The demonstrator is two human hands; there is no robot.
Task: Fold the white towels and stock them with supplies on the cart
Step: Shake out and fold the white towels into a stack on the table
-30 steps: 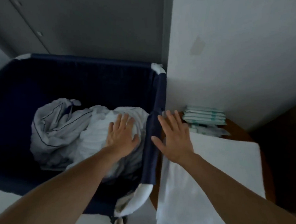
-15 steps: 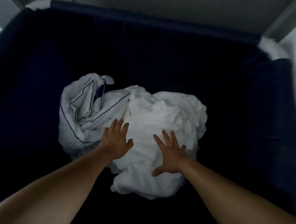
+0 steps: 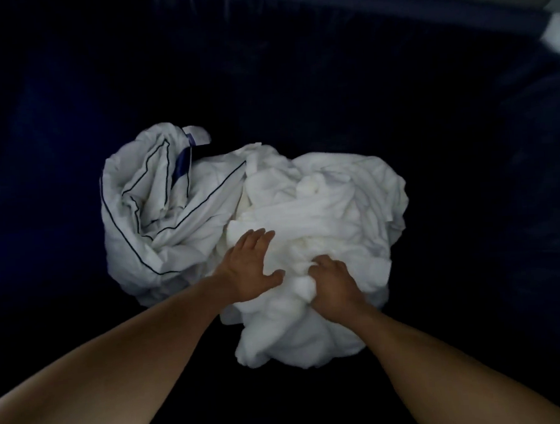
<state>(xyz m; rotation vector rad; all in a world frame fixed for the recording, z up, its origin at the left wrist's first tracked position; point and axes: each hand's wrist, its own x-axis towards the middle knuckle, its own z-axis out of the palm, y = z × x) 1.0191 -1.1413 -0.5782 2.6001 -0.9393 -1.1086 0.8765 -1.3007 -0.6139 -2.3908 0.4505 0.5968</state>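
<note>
the white towels lay crumpled in the dark blue bin, a piped sheet at their 9 o'clock. the right hand gripped a fold; the left hand pressed flat, fingers straight. it seemed better to lift one towel only, the left holding the rest down.
</note>
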